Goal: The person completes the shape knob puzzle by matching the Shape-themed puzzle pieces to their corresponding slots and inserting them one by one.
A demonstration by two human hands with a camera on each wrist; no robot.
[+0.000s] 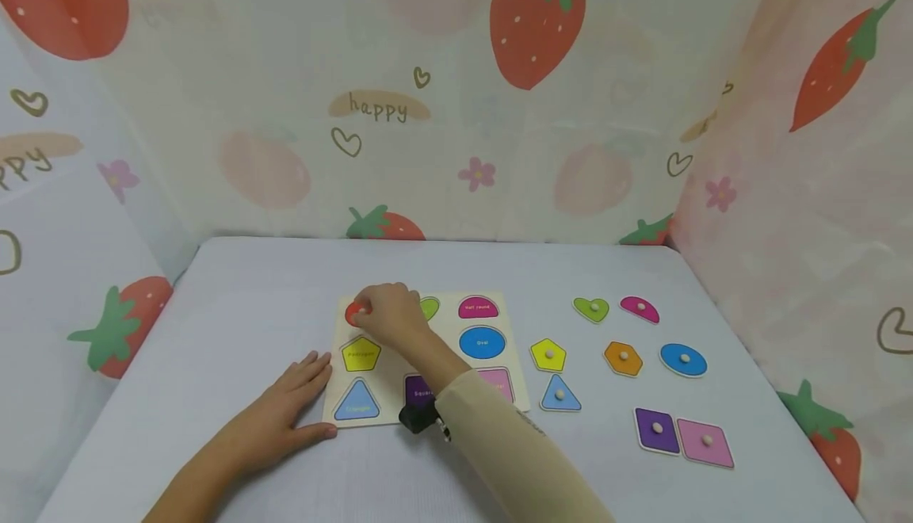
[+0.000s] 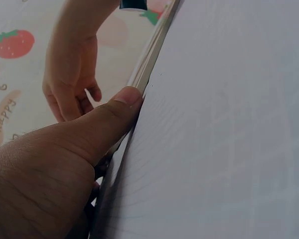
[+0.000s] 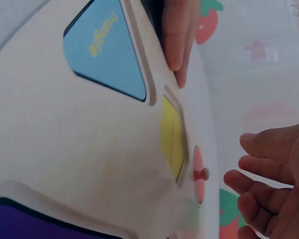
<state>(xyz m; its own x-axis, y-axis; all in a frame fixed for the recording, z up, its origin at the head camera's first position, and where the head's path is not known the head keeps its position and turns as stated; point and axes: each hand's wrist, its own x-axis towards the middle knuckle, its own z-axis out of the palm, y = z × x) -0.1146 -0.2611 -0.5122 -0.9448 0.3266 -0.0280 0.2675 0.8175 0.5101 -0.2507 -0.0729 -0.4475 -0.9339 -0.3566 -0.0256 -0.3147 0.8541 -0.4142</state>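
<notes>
Our left hand (image 1: 285, 416) lay flat on the counter (image 1: 235, 309), fingers straight and relaxed, its fingertips and thumb touching the left edge of the puzzle board (image 1: 388, 404). In the left wrist view the thumb (image 2: 107, 124) pressed against that edge (image 2: 149, 59). Just beside those fingertips, on the board, we saw the blue triangle recess (image 1: 356, 402) and, above it, the yellow pentagon recess (image 1: 360, 355).

Farther along, our right hand (image 1: 388, 313) hovered over the board's far left corner, fingers loosely curved. Under it sat the red round piece (image 1: 353, 314), lying in its recess with its small knob (image 3: 203, 174) showing in the right wrist view. There the fingers (image 3: 261, 167) stood close to the knob but apart from it, holding nothing. A black wrist-worn camera (image 1: 419, 417) sat on the beige sleeve (image 1: 513, 452).

To the right of that hand, the board showed a green recess (image 1: 429, 307), a magenta half-round (image 1: 478, 307), a blue oval (image 1: 482, 342) and a purple square (image 1: 419, 388).

Well apart from both hands, on the counter to the right, loose knobbed pieces lay scattered: a yellow pentagon (image 1: 548, 355), a blue triangle (image 1: 559, 395), a green heart (image 1: 591, 308), an orange hexagon (image 1: 623, 357), a magenta half-round piece (image 1: 639, 309), a blue oval piece (image 1: 683, 359), a purple square piece (image 1: 657, 430) and a pink piece (image 1: 705, 442).
</notes>
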